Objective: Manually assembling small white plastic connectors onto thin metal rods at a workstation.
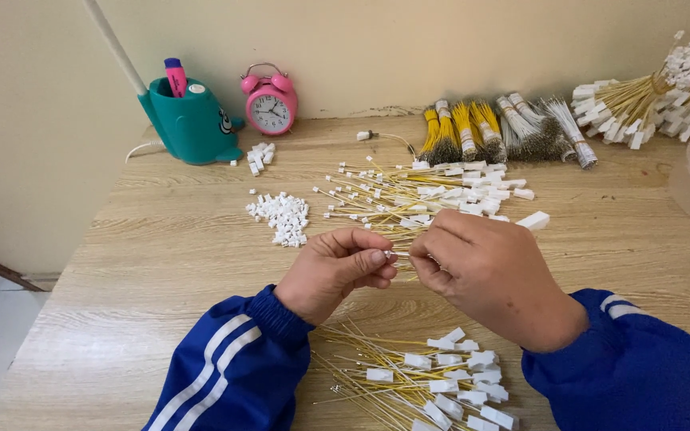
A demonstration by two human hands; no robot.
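Yellow wire point(399, 254) pinched between fingertips of left hand point(335, 270) and right hand point(485, 271), both grasping it.

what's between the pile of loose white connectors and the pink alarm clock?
In the head view, a smaller cluster of white connectors lies on the wooden table between the loose white connector pile and the pink alarm clock; otherwise bare wood.

Both sleeves point(233, 371) are royal blue with white stripes and ribbed cuffs, probably a tracksuit top.
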